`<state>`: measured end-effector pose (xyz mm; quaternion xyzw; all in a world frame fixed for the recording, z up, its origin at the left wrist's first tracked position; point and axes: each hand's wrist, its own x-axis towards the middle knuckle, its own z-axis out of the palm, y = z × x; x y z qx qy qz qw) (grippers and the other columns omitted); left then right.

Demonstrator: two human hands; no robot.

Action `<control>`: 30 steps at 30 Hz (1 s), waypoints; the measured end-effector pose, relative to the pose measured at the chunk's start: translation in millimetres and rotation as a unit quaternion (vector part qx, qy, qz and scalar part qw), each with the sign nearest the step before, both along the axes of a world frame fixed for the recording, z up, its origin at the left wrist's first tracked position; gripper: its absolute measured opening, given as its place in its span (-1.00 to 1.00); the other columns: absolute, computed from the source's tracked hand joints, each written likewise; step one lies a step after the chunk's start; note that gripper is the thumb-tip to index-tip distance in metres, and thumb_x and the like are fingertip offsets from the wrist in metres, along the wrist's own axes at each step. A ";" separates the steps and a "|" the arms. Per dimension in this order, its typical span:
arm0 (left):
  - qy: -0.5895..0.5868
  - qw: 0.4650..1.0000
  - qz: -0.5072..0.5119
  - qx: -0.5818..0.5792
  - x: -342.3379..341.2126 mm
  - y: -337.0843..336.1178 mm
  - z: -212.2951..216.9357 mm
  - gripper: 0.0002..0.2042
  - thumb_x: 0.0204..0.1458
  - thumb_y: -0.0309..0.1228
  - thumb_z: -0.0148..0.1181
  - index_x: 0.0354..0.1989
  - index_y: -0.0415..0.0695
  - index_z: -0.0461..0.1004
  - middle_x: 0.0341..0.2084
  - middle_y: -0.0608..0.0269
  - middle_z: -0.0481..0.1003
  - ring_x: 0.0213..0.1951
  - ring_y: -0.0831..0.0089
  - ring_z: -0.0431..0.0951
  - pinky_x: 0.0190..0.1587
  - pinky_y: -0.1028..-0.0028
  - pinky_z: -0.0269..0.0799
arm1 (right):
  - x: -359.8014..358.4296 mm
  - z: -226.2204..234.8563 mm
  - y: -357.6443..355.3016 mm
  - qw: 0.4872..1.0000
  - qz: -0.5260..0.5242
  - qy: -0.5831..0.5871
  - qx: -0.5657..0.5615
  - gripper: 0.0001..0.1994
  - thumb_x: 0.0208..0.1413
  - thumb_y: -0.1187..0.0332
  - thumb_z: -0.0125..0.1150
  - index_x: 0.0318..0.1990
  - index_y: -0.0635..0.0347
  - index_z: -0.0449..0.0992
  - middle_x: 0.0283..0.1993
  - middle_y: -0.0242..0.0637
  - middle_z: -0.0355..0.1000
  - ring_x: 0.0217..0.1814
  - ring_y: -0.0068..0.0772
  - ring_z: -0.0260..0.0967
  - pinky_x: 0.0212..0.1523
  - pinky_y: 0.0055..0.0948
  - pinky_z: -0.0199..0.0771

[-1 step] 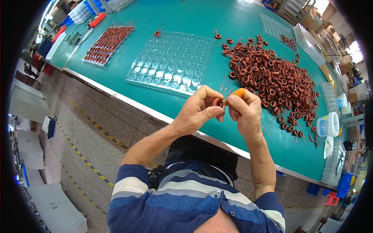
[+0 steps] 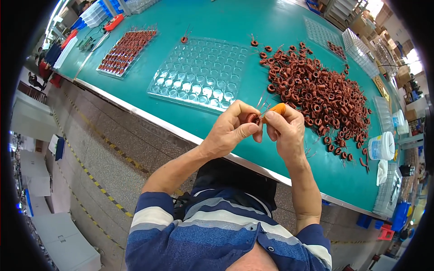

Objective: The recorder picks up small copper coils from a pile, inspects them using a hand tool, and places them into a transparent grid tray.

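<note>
Near the table's front edge, my left hand (image 2: 229, 133) pinches a copper-red toroidal coil (image 2: 252, 118) between thumb and fingers. Thin wire leads stick up from the coil. My right hand (image 2: 289, 132) is closed beside it, thumb and index finger pressed together on a wire lead of the coil. An orange covering (image 2: 277, 109) wraps the right index finger. The exact spot where the fingertips meet the wire is too small to make out. Just beyond my hands lies a clear plastic tray (image 2: 178, 58) with round pockets.
A big heap of similar coils (image 2: 316, 90) spreads across the green table (image 2: 217, 20) on the right. At the left stands a tray filled with coils (image 2: 124, 52). One coil (image 2: 184, 39) sits at the clear tray's far edge. A white tub (image 2: 382, 145) stands far right.
</note>
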<state>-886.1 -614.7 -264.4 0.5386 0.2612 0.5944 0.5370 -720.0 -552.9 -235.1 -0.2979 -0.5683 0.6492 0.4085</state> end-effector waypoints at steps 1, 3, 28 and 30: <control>0.000 1.000 0.003 0.001 -1.8 0.5 -2.2 -0.68 0.20 -0.28 0.05 -0.02 -0.22 0.21 -0.36 0.16 0.40 -0.33 0.38 0.49 -0.21 0.42 0.43 | -2.5 -0.1 -0.2 1.000 -0.005 -0.010 0.016 -0.80 0.10 0.33 0.22 -0.47 0.27 0.48 -0.67 -0.47 0.33 -0.67 -0.74 0.18 -0.66 -0.69 0.12; 0.028 0.999 0.025 0.006 -4.4 2.9 -4.8 -0.70 0.23 -0.30 -0.01 0.01 -0.22 0.19 -0.35 0.16 0.39 -0.31 0.39 0.49 -0.24 0.43 0.43 | -7.1 -3.6 -1.5 0.998 -0.016 -0.032 0.050 -0.80 0.10 0.33 0.21 -0.46 0.27 0.49 -0.66 -0.47 0.34 -0.67 -0.74 0.19 -0.65 -0.69 0.14; -0.015 0.986 0.155 -0.062 -33.9 -13.0 -10.8 -0.79 0.25 -0.38 -0.13 -0.11 -0.26 0.34 -0.60 0.35 0.29 -0.55 0.61 0.31 -0.42 0.58 0.30 | -54.8 -4.1 -15.5 0.990 -0.106 0.020 0.089 -0.60 0.05 0.38 0.33 0.00 0.30 0.35 -0.40 -0.43 0.36 -0.50 -0.73 0.26 -0.51 -0.74 0.32; -0.025 0.986 0.147 -0.071 -38.5 -13.7 -16.2 -0.76 0.25 -0.34 -0.10 -0.10 -0.27 0.34 -0.59 0.32 0.29 -0.54 0.57 0.32 -0.42 0.56 0.30 | -57.4 -6.9 -15.8 0.989 -0.099 0.007 0.110 -0.60 0.05 0.38 0.33 0.01 0.30 0.35 -0.40 -0.43 0.36 -0.49 -0.72 0.28 -0.51 -0.74 0.32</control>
